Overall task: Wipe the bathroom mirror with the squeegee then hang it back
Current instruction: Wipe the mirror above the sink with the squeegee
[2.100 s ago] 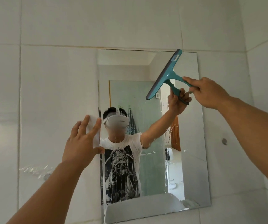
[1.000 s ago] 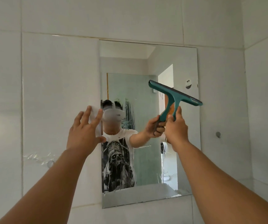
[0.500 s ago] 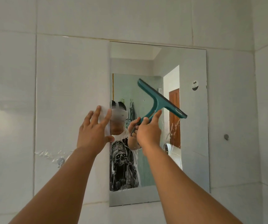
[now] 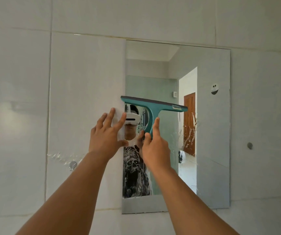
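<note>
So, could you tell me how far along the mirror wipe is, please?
Midway, by the look of it. The squeegee is off its hook and in the right hand, blade level across the mirror at mid-height, by its left edge. The left hand is pressed flat to the wall there. Droplets right of the blade remain. Left: more passes, then hanging it up.

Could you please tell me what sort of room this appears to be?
Most likely a home bathroom: large pale wall tiles, a frameless mirror fixed to them, and a teal squeegee held against the glass by the right hand.
</note>
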